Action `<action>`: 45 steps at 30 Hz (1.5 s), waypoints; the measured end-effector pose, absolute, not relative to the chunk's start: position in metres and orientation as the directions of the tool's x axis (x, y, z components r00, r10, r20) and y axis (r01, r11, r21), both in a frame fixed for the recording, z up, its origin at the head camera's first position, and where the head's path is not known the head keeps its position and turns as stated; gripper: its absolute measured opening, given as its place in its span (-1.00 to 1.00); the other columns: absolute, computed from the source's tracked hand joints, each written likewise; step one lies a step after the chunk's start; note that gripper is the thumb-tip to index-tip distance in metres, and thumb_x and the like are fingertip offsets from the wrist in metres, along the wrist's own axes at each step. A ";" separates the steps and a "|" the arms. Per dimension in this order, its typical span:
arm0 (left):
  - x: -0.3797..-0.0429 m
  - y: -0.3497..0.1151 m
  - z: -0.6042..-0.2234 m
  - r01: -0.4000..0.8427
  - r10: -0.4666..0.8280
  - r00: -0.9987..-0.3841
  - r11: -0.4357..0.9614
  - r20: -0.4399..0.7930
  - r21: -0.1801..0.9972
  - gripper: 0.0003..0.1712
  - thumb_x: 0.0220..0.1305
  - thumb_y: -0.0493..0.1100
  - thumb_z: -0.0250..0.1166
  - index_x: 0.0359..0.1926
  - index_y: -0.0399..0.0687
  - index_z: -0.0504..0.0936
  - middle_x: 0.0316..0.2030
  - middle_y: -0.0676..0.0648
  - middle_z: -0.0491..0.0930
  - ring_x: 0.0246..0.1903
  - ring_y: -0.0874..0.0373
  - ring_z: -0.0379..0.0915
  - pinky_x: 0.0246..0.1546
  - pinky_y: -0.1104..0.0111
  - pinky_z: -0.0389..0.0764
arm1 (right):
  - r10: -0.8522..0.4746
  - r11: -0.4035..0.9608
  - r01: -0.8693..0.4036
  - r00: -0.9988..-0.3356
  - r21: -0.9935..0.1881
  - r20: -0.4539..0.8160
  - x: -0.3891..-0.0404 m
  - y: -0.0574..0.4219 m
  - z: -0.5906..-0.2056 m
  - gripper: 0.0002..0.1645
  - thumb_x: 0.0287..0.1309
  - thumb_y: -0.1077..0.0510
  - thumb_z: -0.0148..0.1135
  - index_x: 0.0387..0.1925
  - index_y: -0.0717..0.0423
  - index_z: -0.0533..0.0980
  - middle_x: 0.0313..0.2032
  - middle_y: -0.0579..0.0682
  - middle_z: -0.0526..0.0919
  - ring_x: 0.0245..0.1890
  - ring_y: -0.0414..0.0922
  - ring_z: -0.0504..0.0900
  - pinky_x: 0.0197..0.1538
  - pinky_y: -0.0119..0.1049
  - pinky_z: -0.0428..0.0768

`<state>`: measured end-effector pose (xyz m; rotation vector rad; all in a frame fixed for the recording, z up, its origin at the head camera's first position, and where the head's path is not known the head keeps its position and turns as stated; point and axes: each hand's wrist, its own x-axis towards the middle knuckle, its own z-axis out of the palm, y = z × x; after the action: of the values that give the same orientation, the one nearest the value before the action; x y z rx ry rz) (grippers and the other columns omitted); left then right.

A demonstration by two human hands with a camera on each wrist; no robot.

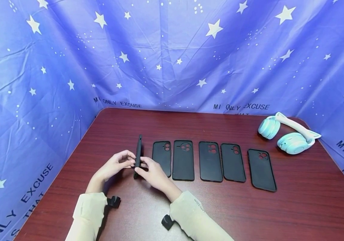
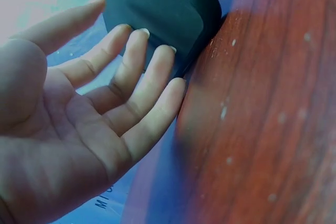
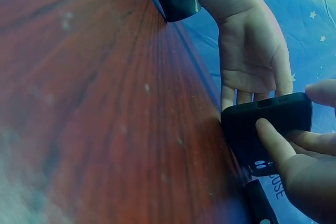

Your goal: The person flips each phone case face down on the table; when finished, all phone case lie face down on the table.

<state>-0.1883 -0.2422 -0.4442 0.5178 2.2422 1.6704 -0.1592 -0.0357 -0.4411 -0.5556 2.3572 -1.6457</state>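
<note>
A black phone case (image 1: 138, 152) stands on its long side on the table, left of a row of similar cases. My right hand (image 1: 157, 175) pinches its near end, with the thumb at the bottom end and fingers against its right face. In the right wrist view one finger of that hand (image 3: 310, 174) presses on the flat of the case (image 3: 244, 135). Loosely bent, the fingers of my left hand (image 1: 114, 167) touch or nearly touch the case's left face. The left wrist view shows this palm (image 2: 79, 119) uncurled, fingertips at the case (image 2: 157, 11).
Several black phone cases lie flat in a row, from the one nearest my right hand (image 1: 161, 157) to the rightmost one (image 1: 261, 170). Light blue and white cat-ear headphones (image 1: 295, 142) lie at the back right. A starry blue cloth (image 1: 166, 83) hangs around the reddish-brown table (image 1: 304, 201).
</note>
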 end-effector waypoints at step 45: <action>-0.189 -0.246 -0.442 -0.147 0.121 -0.972 0.352 -0.201 0.924 -0.59 0.39 -0.22 0.12 0.09 -0.49 0.38 -0.19 -0.17 0.56 -0.36 0.28 0.51 -0.33 0.42 0.69 | -0.254 0.391 -0.088 -0.967 -0.916 -0.016 -0.160 -0.033 -0.440 -0.49 0.24 0.15 0.20 0.20 0.22 0.45 0.18 0.21 0.52 0.16 0.08 0.59 0.18 -0.19 0.59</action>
<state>-0.1892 -0.2459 -0.4425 -0.0242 2.3808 1.6655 -0.1601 -0.0334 -0.4398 -0.3086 2.4886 -1.6245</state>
